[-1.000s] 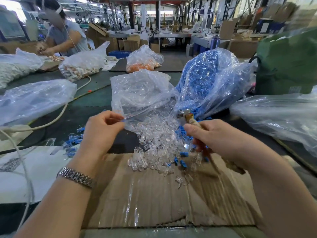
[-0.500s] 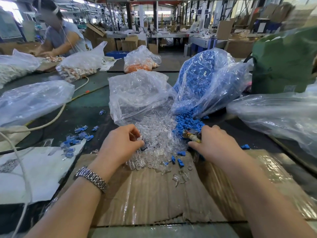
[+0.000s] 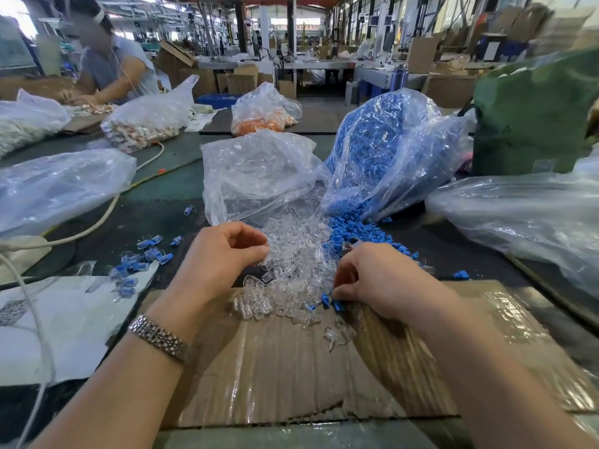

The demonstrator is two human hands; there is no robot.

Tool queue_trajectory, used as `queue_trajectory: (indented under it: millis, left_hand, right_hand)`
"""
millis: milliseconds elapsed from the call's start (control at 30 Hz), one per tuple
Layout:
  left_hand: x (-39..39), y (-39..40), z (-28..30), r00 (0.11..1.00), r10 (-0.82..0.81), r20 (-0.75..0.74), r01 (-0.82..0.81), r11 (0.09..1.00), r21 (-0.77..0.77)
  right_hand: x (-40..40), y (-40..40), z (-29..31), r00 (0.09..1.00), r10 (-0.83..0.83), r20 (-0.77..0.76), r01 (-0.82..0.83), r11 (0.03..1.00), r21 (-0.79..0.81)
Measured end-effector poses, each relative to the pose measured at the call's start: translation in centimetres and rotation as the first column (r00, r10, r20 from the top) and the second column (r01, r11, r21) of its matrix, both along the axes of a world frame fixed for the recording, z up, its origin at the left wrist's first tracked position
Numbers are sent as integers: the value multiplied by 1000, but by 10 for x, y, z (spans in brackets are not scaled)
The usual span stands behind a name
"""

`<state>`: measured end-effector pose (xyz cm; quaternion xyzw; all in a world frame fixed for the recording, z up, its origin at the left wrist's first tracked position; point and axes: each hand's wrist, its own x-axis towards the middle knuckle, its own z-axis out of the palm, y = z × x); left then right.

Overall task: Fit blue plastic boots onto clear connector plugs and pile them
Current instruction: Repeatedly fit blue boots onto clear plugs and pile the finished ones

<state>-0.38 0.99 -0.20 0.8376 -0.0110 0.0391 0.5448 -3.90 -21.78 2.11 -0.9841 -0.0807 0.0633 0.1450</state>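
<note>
A heap of clear connector plugs (image 3: 298, 264) spills from an open clear bag (image 3: 259, 176) onto a taped cardboard sheet (image 3: 291, 367). Loose blue boots (image 3: 356, 228) pour from a blue-filled bag (image 3: 382, 150) on the heap's right. My left hand (image 3: 220, 257) has curled fingers with their tips at the heap's left edge; what they hold is hidden. My right hand (image 3: 376, 277) is palm down at the heap's right front, fingertips pinching a blue boot (image 3: 337, 304). Several fitted blue-and-clear plugs (image 3: 136, 264) lie scattered to the left.
White paper (image 3: 64, 319) and a pale cable (image 3: 97, 222) lie at the left. Large plastic bags sit at left (image 3: 58, 186) and right (image 3: 525, 218), a green bag (image 3: 531, 118) at back right. Another person (image 3: 110, 66) works at far left.
Both hands came down from in front of the bags onto the heap. The right hand slid nearer, to the blue boots at the cardboard's edge. The tool it held no longer shows.
</note>
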Motion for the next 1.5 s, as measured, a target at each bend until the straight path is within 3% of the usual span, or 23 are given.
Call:
queue_trajectory:
  millis: [133,267,467,600,700,767,900,1133,1400,1500]
  left_hand:
    - [-1,-4,2,974,-168,-151,80,881,-467]
    - [1,-4,-2,941,-295,-166,111,733,-671]
    - [-1,-5,-1,902,-400,-163,185,698,-691]
    - [-6,-10,3,886,-432,-170,215,707,-674]
    - [-12,-16,6,870,-462,-170,253,716,-651]
    - [-14,-19,7,867,-469,-168,264,718,-644]
    - [-16,-22,8,870,-463,-169,256,718,-647]
    - [-16,-22,6,870,-470,-147,286,726,-626]
    - [-17,-20,6,876,-468,-119,323,752,-575]
    - [-17,-21,7,881,-460,-113,313,744,-591]
  right_hand:
    - [-3,4,1,1000,6,-20,-7,999,-41]
    - [-4,7,-2,1000,9,-18,-11,997,-71]
    - [-3,6,-3,1000,17,13,-16,998,-53]
    - [-1,-5,5,983,-43,177,-5,964,265]
    - [-2,-5,8,951,-58,303,-115,845,523]
    - [-4,-1,7,926,-33,375,-206,790,578]
    - [-5,6,4,877,27,481,-311,795,522]
    - [-7,8,4,848,113,518,-357,845,399]
    - [-12,11,10,870,127,477,-322,878,354]
    - [-7,-1,12,899,-6,438,-194,890,412]
